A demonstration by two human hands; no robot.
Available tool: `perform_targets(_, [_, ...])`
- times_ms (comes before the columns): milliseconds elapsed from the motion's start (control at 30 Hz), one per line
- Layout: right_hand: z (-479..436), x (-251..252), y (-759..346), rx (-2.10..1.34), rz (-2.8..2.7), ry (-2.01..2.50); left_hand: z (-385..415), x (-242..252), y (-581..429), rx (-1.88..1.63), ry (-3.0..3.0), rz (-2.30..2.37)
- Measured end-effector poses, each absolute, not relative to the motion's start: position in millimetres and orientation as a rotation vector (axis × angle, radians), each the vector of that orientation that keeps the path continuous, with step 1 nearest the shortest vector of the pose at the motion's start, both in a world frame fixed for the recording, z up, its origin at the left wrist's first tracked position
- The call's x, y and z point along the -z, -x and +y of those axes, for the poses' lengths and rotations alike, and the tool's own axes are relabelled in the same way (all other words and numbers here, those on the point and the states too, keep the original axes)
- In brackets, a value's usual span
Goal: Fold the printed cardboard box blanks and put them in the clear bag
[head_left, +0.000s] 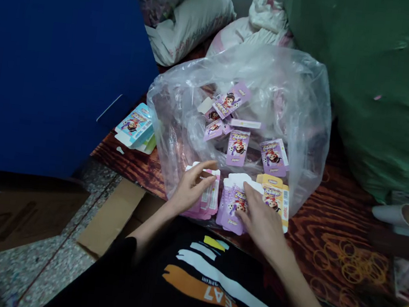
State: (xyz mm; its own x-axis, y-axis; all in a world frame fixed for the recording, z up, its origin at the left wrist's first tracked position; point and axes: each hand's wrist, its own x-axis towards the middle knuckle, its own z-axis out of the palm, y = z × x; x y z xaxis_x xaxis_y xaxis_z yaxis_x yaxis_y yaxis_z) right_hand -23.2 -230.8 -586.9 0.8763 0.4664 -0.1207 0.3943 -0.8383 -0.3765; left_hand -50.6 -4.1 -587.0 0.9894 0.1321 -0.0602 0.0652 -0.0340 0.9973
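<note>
My left hand (193, 188) hovers over a pile of flat pink cartons (209, 201), thumb and fingers apart. It is open, and part of that pile is hidden beneath it. My right hand (263, 224) lies over the right side of a stack of flat purple cartons (231, 206) printed with a cartoon figure. Its forefinger touches a white flap and its thumb rests lower on the printed face, the two spread apart. Beside that stack, partly behind the right hand, are yellow cartons (277, 196).
Behind the piles a clear plastic bag (306, 101) holds several loose purple cartons (237, 148). Blue cartons (134, 125) lie left. Rubber bands (358, 262) and a cup (404, 215) are on the right. White sacks (201, 20) and a green sack (378, 84) stand behind.
</note>
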Motion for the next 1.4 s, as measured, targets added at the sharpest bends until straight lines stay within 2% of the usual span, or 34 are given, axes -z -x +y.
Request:
perform_targets(100, [-224, 603, 38, -0.344, -0.626, 2.881, -14, 588, 49, 0.022, -1.607, 0.075])
perform_targets(200, [-222, 602, 25, -0.314, -0.581, 2.838, -23, 584, 49, 0.068, -1.629, 0.015])
perform_targets(300, [-224, 580, 12, -0.17, -0.607, 2.529, -26, 576, 50, 0.112, -1.614, -0.062])
perform_targets(400, [-222, 546, 12, -0.042, -0.688, 2.115, -27, 571, 48, 0.345, -1.472, -0.235])
perform_targets(500, [-217, 522, 18, -0.098, -0.748, 1.862, -30, 572, 44, 0.607, -1.297, -0.339])
perform_targets(567, [-217, 519, 18, -0.07, -0.683, 1.801, -33, 573, 43, 0.659, -1.242, -0.249])
perform_targets(700, [-225, 544, 14, 0.158, -0.368, 1.774, -35, 575, 44, 0.587, -1.134, 0.009])
perform_targets(867, [-221, 578, 16, -0.081, -0.196, 1.563, -39, 584, 48, 0.539, -1.072, 0.103])
perform_targets(967, [-216, 583, 14, -0.087, -0.15, 1.557, -46, 592, 50, 0.494, -1.025, 0.198])
perform_targets(1067, [-216, 583, 10, -0.01, -0.125, 1.614, -50, 595, 51, 0.282, -1.088, 0.294])
perform_targets(1167, [-220, 583, 7, 0.067, -0.066, 1.664, -48, 592, 54, 0.07, -1.219, 0.215])
perform_targets(1400, [-227, 577, 10, 0.08, -0.149, 1.759, -33, 584, 59, -0.043, -1.7, -0.19])
